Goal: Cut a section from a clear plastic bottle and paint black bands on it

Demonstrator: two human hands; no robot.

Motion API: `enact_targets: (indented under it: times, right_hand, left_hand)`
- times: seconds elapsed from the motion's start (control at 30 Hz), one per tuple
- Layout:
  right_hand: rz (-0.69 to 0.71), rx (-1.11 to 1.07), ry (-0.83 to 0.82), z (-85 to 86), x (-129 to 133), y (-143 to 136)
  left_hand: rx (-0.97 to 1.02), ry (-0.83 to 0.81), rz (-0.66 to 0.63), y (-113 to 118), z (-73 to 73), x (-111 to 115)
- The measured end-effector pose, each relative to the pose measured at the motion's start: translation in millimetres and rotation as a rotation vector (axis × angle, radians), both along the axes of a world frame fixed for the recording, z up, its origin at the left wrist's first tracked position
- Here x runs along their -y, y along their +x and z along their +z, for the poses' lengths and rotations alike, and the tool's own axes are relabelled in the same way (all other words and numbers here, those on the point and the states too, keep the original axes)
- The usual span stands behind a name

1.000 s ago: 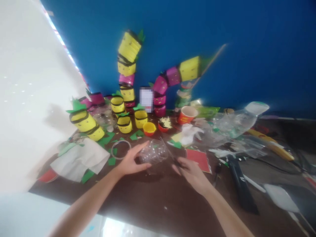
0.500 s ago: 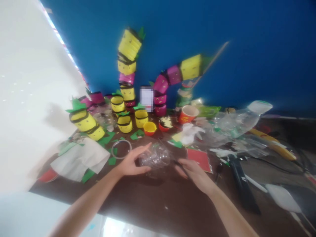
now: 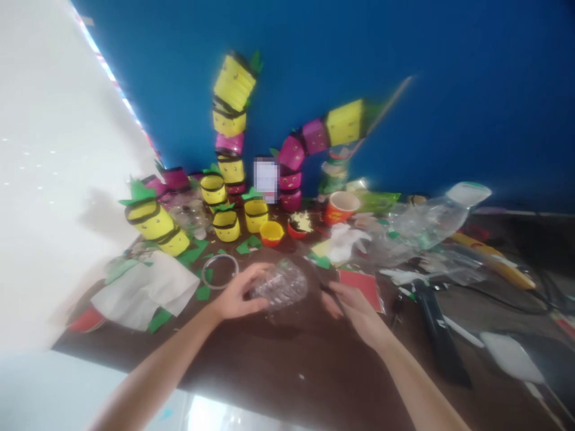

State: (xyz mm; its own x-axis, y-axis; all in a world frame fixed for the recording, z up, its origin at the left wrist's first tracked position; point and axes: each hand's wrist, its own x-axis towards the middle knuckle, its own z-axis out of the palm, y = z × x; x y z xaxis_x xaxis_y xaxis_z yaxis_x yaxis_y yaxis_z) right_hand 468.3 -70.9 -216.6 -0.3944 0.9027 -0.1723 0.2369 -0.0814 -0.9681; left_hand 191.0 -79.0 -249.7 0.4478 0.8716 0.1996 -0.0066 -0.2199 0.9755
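Note:
My left hand grips the left end of a clear ribbed plastic bottle piece lying on its side over the brown table. To the right of it, my right hand is closed round a thin dark tool, blurred, whose tip points up and left beside the plastic. A clear ring lies behind my left wrist. A red square sheet lies just beyond my right hand.
Yellow pineapple-faced cups, a stacked yellow and magenta column and a red paper cup stand at the back. White cloth lies left; a black tool and a large clear bottle lie right.
My left fingers have closed onto the clear plastic piece. The dark tool in my right hand has tilted, its tip now up and left.

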Motion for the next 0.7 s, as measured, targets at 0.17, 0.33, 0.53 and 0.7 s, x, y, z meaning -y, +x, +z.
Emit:
enact_targets:
  times: [0.17, 0.33, 0.53, 0.7]
  right_hand:
    - [0.142, -0.023, 0.003, 10.7, 3, -6]
    - [0.233, -0.01, -0.002, 16.4, 4, -9]
    - [0.207, 0.008, -0.017, 19.1, 5, -11]
    - [0.112, 0.094, 0.012, 10.9, 4, -11]
  left_hand:
    - [0.01, -0.013, -0.106, -2, 2.5, 0]
    - [-0.004, -0.05, -0.144, -2, 9.1, 0]
    - [-0.054, -0.042, -0.112, -3, 7.5, 0]
    - [-0.071, -0.047, -0.078, -4, 4.2, -1]
